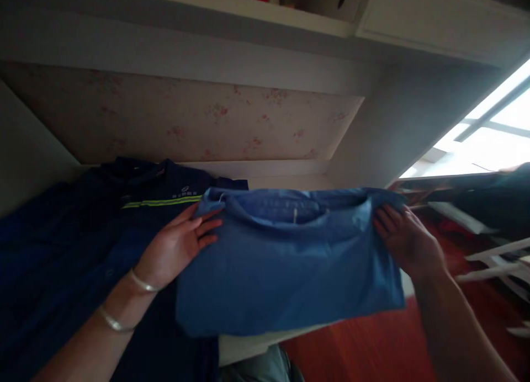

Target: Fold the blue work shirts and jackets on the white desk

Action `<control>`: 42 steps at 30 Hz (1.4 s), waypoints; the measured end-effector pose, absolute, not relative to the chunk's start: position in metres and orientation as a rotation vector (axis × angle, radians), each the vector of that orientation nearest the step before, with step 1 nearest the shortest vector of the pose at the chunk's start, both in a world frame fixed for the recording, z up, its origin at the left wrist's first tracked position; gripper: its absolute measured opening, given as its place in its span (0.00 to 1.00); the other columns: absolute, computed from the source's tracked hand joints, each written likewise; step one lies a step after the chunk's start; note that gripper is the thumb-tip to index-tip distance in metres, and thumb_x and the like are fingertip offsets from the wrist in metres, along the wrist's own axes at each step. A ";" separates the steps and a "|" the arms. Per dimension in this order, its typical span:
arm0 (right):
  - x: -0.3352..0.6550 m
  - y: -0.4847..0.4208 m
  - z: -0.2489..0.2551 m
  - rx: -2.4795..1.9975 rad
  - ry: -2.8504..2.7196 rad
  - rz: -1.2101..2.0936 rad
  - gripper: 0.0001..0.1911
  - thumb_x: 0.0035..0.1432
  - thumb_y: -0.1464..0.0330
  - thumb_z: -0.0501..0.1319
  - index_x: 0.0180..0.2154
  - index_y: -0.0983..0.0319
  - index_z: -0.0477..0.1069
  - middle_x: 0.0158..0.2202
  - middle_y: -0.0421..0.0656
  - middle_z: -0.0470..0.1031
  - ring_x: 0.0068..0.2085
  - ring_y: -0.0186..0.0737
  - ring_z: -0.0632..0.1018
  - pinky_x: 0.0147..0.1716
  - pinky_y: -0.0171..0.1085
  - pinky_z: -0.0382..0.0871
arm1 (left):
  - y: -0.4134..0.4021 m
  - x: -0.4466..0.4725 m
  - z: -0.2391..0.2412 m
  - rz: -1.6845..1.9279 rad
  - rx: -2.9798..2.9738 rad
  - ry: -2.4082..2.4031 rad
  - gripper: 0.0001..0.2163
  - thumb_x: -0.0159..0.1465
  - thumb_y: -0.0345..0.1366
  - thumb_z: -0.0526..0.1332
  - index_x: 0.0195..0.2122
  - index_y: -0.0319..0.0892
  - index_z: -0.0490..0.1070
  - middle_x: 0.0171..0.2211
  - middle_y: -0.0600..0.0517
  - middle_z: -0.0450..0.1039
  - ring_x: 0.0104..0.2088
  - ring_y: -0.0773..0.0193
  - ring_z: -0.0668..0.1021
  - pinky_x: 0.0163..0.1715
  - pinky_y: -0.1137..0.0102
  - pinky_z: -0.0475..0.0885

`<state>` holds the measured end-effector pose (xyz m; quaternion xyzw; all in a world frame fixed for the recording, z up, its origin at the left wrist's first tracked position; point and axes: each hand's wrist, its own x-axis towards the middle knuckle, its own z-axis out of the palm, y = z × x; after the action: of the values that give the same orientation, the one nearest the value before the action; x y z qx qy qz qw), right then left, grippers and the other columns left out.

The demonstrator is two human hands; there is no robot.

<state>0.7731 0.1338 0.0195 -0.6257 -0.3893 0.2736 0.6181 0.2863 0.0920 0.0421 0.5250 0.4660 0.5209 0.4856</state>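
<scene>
A blue T-shirt (285,266) hangs stretched between my two hands, its round neckline at the top and its lower part folded or hanging short. My left hand (184,241) pinches the shirt's left shoulder, fingers on the front. At the opposite shoulder, my right hand (403,235) grips the cloth the same way, slightly blurred. Left of the T-shirt lies a dark navy work jacket (95,238) with a yellow-green reflective stripe and small lettering on the chest. The T-shirt overlaps the jacket's right side in view.
Behind is a pale recess with a floral panel (248,120). A shelf (232,6) juts out above. A bright window (492,122) is at the right, with white slatted pieces (497,263) below it. The floor (364,349) is red-brown.
</scene>
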 end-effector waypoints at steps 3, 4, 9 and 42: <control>0.737 0.164 -0.007 -1.583 -1.176 0.656 0.38 0.63 0.57 0.55 0.69 0.49 0.40 0.65 0.49 0.61 0.58 0.48 0.71 0.55 0.53 0.67 | 0.143 0.306 0.012 1.281 1.284 1.474 0.32 0.64 0.37 0.60 0.67 0.45 0.49 0.60 0.40 0.67 0.49 0.55 0.78 0.49 0.56 0.74; 0.721 0.172 -0.021 -1.713 -1.358 0.574 0.37 0.63 0.55 0.54 0.69 0.49 0.41 0.67 0.48 0.57 0.63 0.50 0.65 0.59 0.57 0.60 | 0.151 0.315 -0.003 1.229 1.521 1.611 0.32 0.64 0.38 0.59 0.67 0.43 0.49 0.61 0.39 0.65 0.52 0.53 0.76 0.52 0.54 0.71; 0.670 0.192 -0.088 -2.340 -1.984 0.267 0.31 0.65 0.46 0.41 0.66 0.44 0.52 0.71 0.39 0.44 0.69 0.59 0.44 0.55 0.78 0.30 | 0.161 0.352 -0.073 0.560 2.494 1.816 0.20 0.68 0.40 0.52 0.59 0.44 0.68 0.65 0.43 0.61 0.64 0.46 0.63 0.63 0.44 0.53; 0.739 0.357 -0.109 -2.143 -1.718 0.000 0.23 0.62 0.56 0.46 0.49 0.50 0.74 0.57 0.55 0.68 0.63 0.70 0.60 0.57 0.76 0.27 | 0.021 0.322 -0.065 0.259 2.170 2.264 0.17 0.63 0.45 0.59 0.51 0.45 0.70 0.46 0.44 0.76 0.41 0.53 0.79 0.41 0.61 0.75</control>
<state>0.7387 0.3573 -0.1090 -0.7650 -0.6133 0.0001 0.1963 0.3224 0.0206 -0.0655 0.6896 0.7195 0.0824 -0.0027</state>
